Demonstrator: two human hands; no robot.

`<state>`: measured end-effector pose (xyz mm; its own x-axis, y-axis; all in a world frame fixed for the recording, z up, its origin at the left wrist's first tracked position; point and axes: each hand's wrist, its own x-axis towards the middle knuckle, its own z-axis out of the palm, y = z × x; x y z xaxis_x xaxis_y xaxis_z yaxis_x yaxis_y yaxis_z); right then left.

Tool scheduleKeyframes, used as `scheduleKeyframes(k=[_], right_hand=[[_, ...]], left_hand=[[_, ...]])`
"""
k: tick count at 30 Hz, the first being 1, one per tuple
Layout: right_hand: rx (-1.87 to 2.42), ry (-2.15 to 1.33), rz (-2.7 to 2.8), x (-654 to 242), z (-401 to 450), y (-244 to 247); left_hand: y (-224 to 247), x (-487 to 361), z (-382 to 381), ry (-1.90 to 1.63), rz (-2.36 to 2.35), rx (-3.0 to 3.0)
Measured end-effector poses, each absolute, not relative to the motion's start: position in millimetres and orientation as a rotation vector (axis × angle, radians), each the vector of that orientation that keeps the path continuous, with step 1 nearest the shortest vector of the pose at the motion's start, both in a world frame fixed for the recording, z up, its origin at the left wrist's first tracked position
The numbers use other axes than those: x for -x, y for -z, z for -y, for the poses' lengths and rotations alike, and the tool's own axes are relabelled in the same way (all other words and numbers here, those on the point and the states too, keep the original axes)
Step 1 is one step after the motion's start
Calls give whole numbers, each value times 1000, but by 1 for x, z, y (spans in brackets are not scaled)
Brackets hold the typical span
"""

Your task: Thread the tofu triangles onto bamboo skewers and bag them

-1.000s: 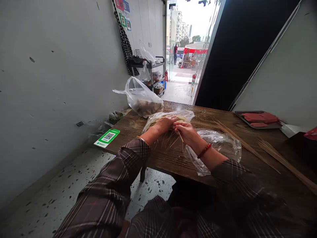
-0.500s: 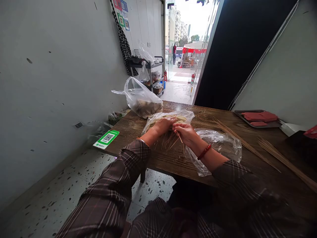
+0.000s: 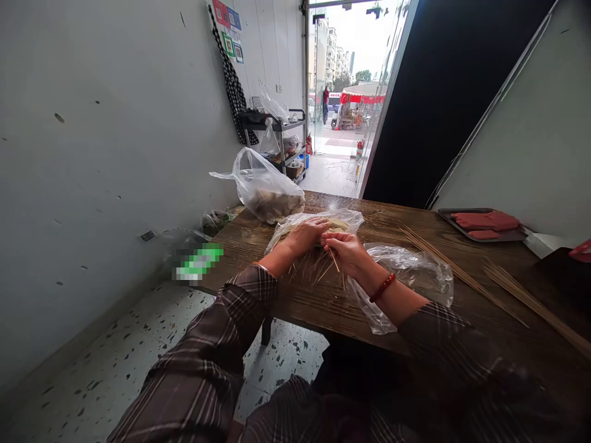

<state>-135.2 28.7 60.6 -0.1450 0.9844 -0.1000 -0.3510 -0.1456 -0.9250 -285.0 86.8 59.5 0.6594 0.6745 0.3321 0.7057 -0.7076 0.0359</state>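
My right hand pinches a thin wooden skewer, whose lower end slants toward the table's front edge. Just left of it, my left hand lies flat with its fingers stretched over pale sliced food. The slices rest on a spread clear plastic bag. Several more skewers stick out toward me from beneath my hands. Where the right-hand skewer's tip meets the food is hidden by my fingers.
A crumpled clear bag lies by my right wrist. Loose skewers and another bundle stretch along the right. Behind are a filled plastic bag and a dark tray with reddish packs. A green card sits at the left edge.
Both hands stay close together at the pale slices, with the right still pinching the skewer. My left hand's fingers have shifted slightly over the slices. The view has tilted a little.
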Motion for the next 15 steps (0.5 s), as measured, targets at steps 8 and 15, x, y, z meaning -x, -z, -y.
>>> scheduleKeyframes(k=[8, 15], right_hand=[[982, -1521, 959, 142, -39, -62], [983, -1500, 975, 144, -48, -64]], left_hand=[[-79, 318, -80, 557, 1337, 2668], [-97, 326, -75, 397, 1604, 2280]])
